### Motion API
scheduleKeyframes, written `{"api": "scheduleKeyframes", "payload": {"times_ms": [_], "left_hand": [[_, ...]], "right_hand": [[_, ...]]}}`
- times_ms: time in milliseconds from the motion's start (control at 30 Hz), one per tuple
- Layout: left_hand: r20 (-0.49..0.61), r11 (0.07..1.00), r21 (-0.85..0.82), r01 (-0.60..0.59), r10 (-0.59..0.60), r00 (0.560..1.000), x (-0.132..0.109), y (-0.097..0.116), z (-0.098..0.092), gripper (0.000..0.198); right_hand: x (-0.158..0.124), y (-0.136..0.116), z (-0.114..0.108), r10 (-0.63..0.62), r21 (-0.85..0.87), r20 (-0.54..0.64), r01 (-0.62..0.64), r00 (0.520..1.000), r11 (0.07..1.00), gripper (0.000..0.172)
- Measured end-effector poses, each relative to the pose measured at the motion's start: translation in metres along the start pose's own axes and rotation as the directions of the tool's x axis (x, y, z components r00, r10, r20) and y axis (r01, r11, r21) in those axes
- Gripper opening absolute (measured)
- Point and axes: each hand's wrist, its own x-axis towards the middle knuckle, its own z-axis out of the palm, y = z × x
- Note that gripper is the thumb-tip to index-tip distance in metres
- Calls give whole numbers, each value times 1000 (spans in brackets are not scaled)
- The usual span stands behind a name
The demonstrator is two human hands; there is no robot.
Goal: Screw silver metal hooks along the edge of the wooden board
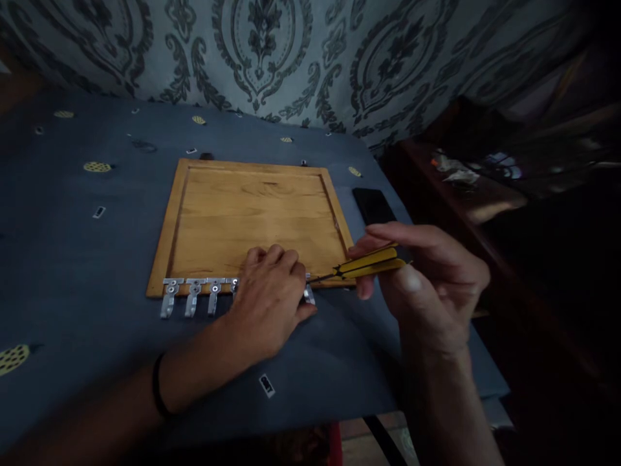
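Observation:
A framed wooden panel point(257, 207) lies flat on the cloth-covered table. Along its near edge runs a row of several silver metal hooks point(193, 299), with screw heads showing on those at the left. My left hand point(269, 298) is curled over the right part of this row, its thumb by the rightmost hook point(309, 295), and it hides the hooks in between. A yellow and black screwdriver point(371, 261) is in my right hand point(431, 285), gripped by the handle between thumb and fingers. Its shaft points left, and the tip reaches the rightmost hook beside my left fingers.
Right of the panel lies a black phone-like slab point(373, 206). The blue patterned tablecloth point(87, 259) spreads around the panel. A patterned curtain or wall covering point(262, 58) rises behind. At the right stands a dark wooden surface point(436, 188) with small items on it.

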Motion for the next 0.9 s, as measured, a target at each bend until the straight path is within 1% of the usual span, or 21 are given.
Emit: {"api": "scheduleKeyframes", "payload": {"times_ms": [67,167,233,367,467,533,600,633,700,767,833,900], "left_hand": [[7,1000,-3,4,-4,1000,0,0,0,38],[6,1000,-14,0,0,1000,-1,-1,0,38],[6,1000,-19,1,-1,1000,-1,-1,0,36],[22,1000,-24,11,-11,1000,0,1,-2,35],[48,999,-30,20,-18,999,1,1,-3,34],[45,999,-29,20,-19,999,1,1,-3,34],[27,1000,-24,13,-12,1000,0,0,-2,34],[15,1000,-22,8,-8,1000,-1,-1,-1,34],[-6,1000,-20,3,-4,1000,-1,-1,0,34],[-6,1000,-21,5,-6,1000,-2,-2,1,34],[5,1000,-18,8,-8,1000,-1,-1,0,34],[11,1000,-8,15,-15,1000,0,0,0,36]], "right_hand": [[0,-1,1,-2,-24,18,3,1000,1000,25],[2,-1,5,-69,-24,-70,68,995,997,17],[2,0,9,-92,-12,-125,92,988,996,20],[0,0,11,-54,-15,-170,52,984,999,22],[-3,-2,11,-41,-61,-159,32,987,998,21],[-4,-3,10,-39,-78,-115,30,993,997,21],[-4,-3,10,-50,-77,-101,43,994,996,20],[-5,-2,10,-69,-71,-117,61,991,996,19],[-5,1,11,-115,-59,-193,106,975,993,18],[-5,4,11,-133,-53,-252,124,958,991,16],[-4,6,12,-110,-67,-256,96,960,993,15],[-4,7,12,-93,-97,-226,73,970,993,15]]}}
